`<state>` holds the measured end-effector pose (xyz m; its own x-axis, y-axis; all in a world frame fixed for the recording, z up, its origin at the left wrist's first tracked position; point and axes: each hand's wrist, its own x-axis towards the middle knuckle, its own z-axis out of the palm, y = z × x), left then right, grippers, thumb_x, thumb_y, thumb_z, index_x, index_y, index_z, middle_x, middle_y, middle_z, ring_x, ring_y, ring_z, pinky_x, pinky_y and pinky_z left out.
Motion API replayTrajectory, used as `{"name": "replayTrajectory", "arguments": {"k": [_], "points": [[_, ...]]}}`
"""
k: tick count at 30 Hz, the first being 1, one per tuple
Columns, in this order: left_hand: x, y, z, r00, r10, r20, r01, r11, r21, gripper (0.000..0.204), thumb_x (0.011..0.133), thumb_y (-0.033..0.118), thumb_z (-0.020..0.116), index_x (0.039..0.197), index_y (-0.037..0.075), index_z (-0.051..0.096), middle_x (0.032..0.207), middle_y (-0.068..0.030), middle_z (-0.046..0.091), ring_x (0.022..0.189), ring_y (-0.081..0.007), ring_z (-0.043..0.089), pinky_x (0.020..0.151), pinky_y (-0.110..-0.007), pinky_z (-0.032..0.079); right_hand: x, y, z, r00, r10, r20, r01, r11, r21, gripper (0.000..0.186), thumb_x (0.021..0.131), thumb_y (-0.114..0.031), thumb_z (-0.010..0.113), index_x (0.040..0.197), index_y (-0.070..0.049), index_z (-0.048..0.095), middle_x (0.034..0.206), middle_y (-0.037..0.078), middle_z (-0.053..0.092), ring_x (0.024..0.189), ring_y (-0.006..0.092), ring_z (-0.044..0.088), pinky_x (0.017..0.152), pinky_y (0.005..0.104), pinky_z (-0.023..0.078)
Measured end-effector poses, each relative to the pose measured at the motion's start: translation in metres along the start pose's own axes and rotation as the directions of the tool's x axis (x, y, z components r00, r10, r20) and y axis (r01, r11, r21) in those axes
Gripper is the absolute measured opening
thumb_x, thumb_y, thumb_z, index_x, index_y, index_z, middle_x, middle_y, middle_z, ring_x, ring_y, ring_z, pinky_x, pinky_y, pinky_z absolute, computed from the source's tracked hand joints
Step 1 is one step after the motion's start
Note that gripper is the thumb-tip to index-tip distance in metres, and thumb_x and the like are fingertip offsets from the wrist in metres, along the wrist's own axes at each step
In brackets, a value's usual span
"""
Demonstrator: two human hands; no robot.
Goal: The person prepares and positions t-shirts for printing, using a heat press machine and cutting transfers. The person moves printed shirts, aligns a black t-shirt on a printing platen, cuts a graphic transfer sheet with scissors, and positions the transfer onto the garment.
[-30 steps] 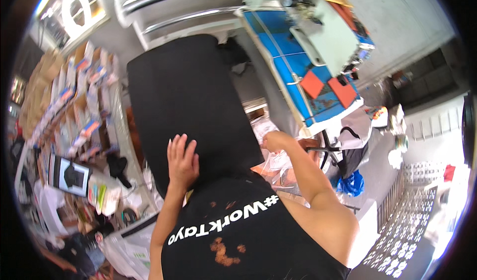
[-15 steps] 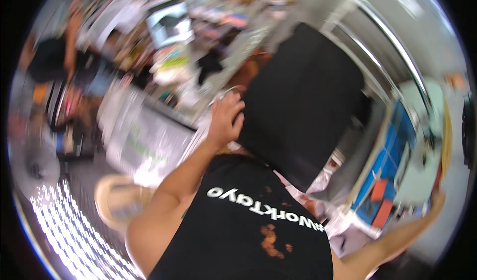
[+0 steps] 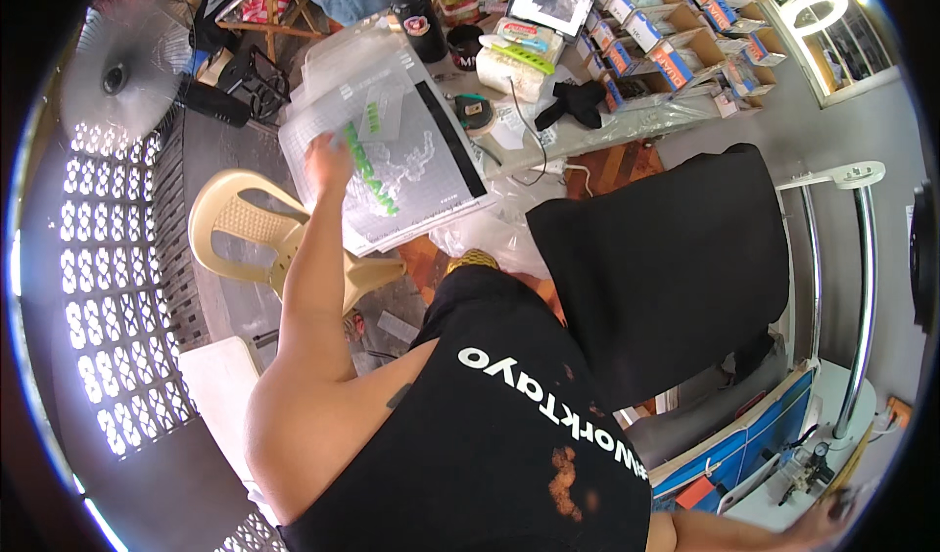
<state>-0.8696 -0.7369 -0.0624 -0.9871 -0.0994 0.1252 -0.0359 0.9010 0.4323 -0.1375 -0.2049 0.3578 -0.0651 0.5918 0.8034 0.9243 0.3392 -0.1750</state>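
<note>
Left hand over pale, green-lettered sheets at the table's end — blur hides any grip; right hand, lower right, equally unclear. A sideways tug could spill loose sheets.

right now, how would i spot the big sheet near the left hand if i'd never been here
Find the long table crowded with open boxes, then its left end, beside the cream chair. There lies a large pale sheet, with the left hand over its left side. Bold green print and a black strip along its right side set it apart.
</note>
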Motion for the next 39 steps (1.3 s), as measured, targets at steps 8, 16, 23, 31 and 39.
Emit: {"name": "replayTrajectory", "arguments": {"k": [8, 16, 23, 31, 39], "points": [[-0.004, 0.125, 0.014, 0.952, -0.245, 0.181, 0.192, 0.943, 0.272, 0.092, 0.071, 0.051, 0.08, 0.142, 0.01, 0.039, 0.141, -0.0136, 0.048, 0.135, -0.0317, 0.039, 0.109, -0.05, 0.03, -0.078, -0.113, 0.132, 0.862, -0.107, 0.495, -0.208, 0.816, 0.539, 0.046, 0.095, 0.006, 0.051, 0.14, -0.003, 0.048, 0.116, 0.011, 0.06, 0.097, 0.014, 0.063, 0.085, 0.0251, 0.049], [0.022, 0.102, 0.012, 0.925, -0.331, 0.188, 0.28, 0.926, 0.254, 0.095, 0.061, 0.049, 0.087, 0.14, 0.015, 0.046, 0.141, -0.0094, 0.05, 0.135, -0.027, 0.041, 0.109, -0.051, 0.032, -0.201, -0.128, 0.185, 0.739, -0.081, 0.669, -0.472, 0.647, 0.599, 0.05, 0.091, 0.012, 0.054, 0.139, -0.002, 0.048, 0.109, 0.007, 0.053, 0.089, 0.0129, 0.061, 0.082, 0.0246, 0.052], [0.041, 0.099, 0.009, 0.916, -0.303, 0.264, 0.261, 0.948, 0.182, 0.062, 0.071, 0.041, 0.08, 0.125, 0.015, 0.062, 0.123, -0.0095, 0.066, 0.12, -0.0285, 0.059, 0.103, -0.055, 0.037, -0.272, -0.163, 0.18, 0.657, -0.009, 0.754, -0.384, 0.857, 0.345, 0.05, 0.083, 0.009, 0.064, 0.131, -0.001, 0.056, 0.109, 0.01, 0.049, 0.088, 0.0139, 0.057, 0.081, 0.0252, 0.053], [0.038, 0.109, 0.032, 0.964, -0.001, 0.266, -0.005, 1.0, 0.02, 0.039, 0.089, 0.033, 0.061, 0.117, 0.006, 0.063, 0.117, -0.019, 0.066, 0.113, -0.0373, 0.061, 0.094, -0.049, 0.046, -0.281, -0.193, 0.168, 0.628, -0.004, 0.778, -0.397, 0.859, 0.325, 0.051, 0.082, 0.009, 0.063, 0.131, -0.001, 0.055, 0.11, 0.009, 0.05, 0.087, 0.013, 0.057, 0.079, 0.0251, 0.054], [0.05, 0.31, 0.052, 0.783, 0.565, 0.259, -0.553, 0.824, -0.124, 0.034, 0.089, 0.024, 0.057, 0.116, 0.005, 0.063, 0.128, -0.0156, 0.058, 0.12, -0.0355, 0.053, 0.098, -0.046, 0.045, -0.27, -0.23, 0.173, 0.641, -0.072, 0.764, -0.329, 0.874, 0.358, 0.049, 0.081, 0.0, 0.072, 0.128, -0.003, 0.059, 0.108, 0.011, 0.055, 0.089, 0.0174, 0.06, 0.08, 0.0298, 0.053]]}}
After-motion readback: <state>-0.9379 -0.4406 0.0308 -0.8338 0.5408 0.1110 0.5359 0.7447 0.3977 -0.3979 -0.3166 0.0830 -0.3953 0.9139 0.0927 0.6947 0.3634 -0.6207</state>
